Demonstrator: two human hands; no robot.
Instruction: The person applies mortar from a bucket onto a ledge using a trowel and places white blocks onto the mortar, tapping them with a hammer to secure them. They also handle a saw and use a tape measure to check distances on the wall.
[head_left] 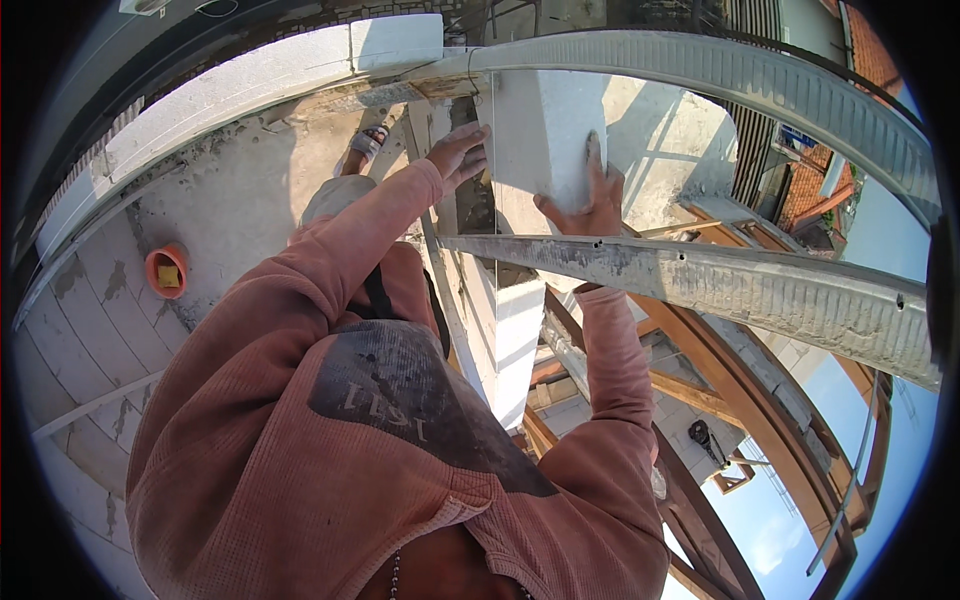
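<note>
A white masonry block (550, 140) lies on top of the wall in front of me. My right hand (592, 195) grips its near right corner, the thumb on the near end and a finger stretched along the right side. My left hand (460, 157) is at the block's left, over a dark gap (475, 205) in the wall top; its fingers are loosely bent and slightly apart, with nothing visible in them. A thin upright line (494, 230) runs between that hand and the block. More white blockwork (515, 330) continues toward me below.
Dusty metal channels cross in front (740, 280) and beyond (700, 75). An orange bucket (166, 271) with something yellow inside stands at left. Brown beams (720, 390) span an open drop at right, near a dark tool (705, 435). A row of white blocks (270, 75) edges the far left.
</note>
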